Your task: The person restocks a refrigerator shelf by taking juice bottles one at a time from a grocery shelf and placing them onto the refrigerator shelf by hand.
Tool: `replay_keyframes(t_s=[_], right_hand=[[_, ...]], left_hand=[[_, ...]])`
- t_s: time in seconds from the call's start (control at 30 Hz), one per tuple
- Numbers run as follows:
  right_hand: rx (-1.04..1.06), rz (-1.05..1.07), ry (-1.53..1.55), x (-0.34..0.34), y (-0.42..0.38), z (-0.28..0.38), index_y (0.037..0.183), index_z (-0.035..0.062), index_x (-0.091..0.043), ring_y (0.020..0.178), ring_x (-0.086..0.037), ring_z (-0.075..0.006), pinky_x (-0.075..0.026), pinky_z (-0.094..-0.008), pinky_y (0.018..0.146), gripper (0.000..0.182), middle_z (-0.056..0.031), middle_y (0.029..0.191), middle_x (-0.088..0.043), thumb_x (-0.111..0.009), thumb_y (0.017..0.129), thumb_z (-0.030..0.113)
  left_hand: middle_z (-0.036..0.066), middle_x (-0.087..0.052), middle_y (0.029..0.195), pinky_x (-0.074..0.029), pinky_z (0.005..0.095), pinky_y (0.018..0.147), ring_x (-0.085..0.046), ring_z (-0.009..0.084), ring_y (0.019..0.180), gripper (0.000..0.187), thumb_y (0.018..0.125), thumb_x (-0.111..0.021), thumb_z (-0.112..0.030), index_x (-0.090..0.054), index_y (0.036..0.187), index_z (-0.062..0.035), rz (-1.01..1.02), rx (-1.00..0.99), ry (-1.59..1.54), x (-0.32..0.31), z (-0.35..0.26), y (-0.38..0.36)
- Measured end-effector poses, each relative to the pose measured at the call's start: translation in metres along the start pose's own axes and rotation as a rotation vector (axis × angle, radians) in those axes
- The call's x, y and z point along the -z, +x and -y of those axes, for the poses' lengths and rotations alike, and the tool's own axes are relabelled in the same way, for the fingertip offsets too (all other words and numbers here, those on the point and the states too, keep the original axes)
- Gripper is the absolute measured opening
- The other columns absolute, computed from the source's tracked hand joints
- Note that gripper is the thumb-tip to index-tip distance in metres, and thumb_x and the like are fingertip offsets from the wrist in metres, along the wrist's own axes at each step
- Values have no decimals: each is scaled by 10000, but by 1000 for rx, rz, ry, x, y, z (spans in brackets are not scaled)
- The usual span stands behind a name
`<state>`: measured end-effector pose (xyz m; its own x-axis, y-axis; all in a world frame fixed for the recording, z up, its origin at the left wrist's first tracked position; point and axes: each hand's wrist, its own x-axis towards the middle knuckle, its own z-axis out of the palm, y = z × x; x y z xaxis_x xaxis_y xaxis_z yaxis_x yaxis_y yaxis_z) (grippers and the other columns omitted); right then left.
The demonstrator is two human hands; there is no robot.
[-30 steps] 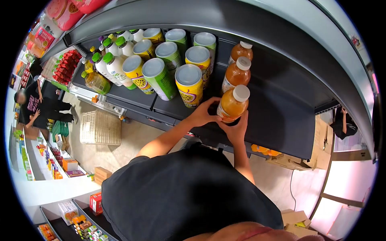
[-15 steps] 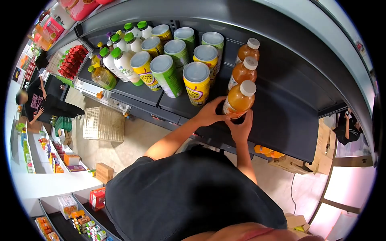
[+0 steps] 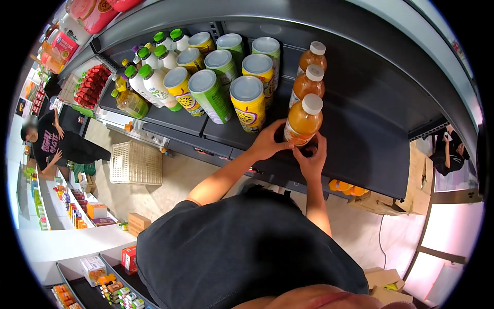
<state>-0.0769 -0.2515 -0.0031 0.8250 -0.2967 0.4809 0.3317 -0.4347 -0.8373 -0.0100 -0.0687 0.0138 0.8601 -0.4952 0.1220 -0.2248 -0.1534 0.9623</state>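
Note:
An orange juice bottle [image 3: 300, 123] with a white cap stands at the front of a short row on the dark shelf. My left hand [image 3: 269, 141] curves around its left side, thumb at the front near the base. On the other side, my right hand [image 3: 313, 155] closes in on the lower right of the same bottle. Directly behind it stand a second juice bottle [image 3: 307, 88] and a third one [image 3: 310, 57]. Left of my hands is a yellow can [image 3: 248, 110] with a grey lid, beside a green can [image 3: 212, 100].
White bottles with green caps [image 3: 157, 85] stand farther left on the shelf [image 3: 360, 139]. A cream basket [image 3: 135, 164] sits on the floor. One person [image 3: 51, 136] is at left, another [image 3: 448, 154] at far right. A cardboard box [image 3: 414, 180] stands by the shelf's right end.
The view has shifted slightly, so the shelf goods appear a little higher and more to the left. Both hands stay around the front juice bottle. The person at left has moved their arms.

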Motion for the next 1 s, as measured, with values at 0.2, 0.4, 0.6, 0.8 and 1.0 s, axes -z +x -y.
replay_keyframes(t_s=[0.2, 0.4, 0.6, 0.8, 1.0], right_hand=[[-98, 20, 3, -1, -6, 6, 1383, 14, -542, 699, -489, -122, -444, -262, 648, 698, -33, 825, -523, -863, 768, 85], [-126, 22, 21, -4, -4, 3, 1433, 0, -508, 641, -453, -105, -418, -242, 628, 718, -20, 735, -492, -843, 802, 75], [-72, 3, 16, -4, -5, 6, 1413, -5, -522, 629, -484, -98, -434, -246, 594, 694, -22, 708, -503, -847, 806, 84], [-8, -133, 109, -6, -13, 0, 1205, 1, -608, 639, -515, -83, -446, -247, 585, 451, -24, 733, -556, -821, 812, 66], [2, 19, -6, -10, -18, -11, 840, -9, -641, 670, -523, -83, -450, -272, 611, 168, -19, 706, -594, -735, 901, 115]], left_hand=[[181, -603, 1319, -451, 399, 1039, -589, 309, 1235, 754, 826, -835, -316, -457, 1417, -38, -59, -81, 71, -3, 2, -1], [231, -583, 1324, -464, 437, 1013, -574, 412, 1225, 742, 859, -786, -380, -454, 1424, -33, -179, -142, 270, -13, 5, 0], [244, -571, 1329, -470, 464, 1010, -564, 437, 1216, 734, 854, -785, -358, -457, 1432, -47, -204, -150, 334, -11, -1, -8], [198, -616, 1239, -468, 465, 992, -587, 407, 1142, 477, 860, -744, -168, -577, 1293, -57, -474, -396, 415, -24, 5, -42], [143, -691, 968, -514, 466, 837, -662, 357, 939, 205, 853, -662, -110, -672, 1044, -36, -356, -124, 307, -53, 73, -209]])
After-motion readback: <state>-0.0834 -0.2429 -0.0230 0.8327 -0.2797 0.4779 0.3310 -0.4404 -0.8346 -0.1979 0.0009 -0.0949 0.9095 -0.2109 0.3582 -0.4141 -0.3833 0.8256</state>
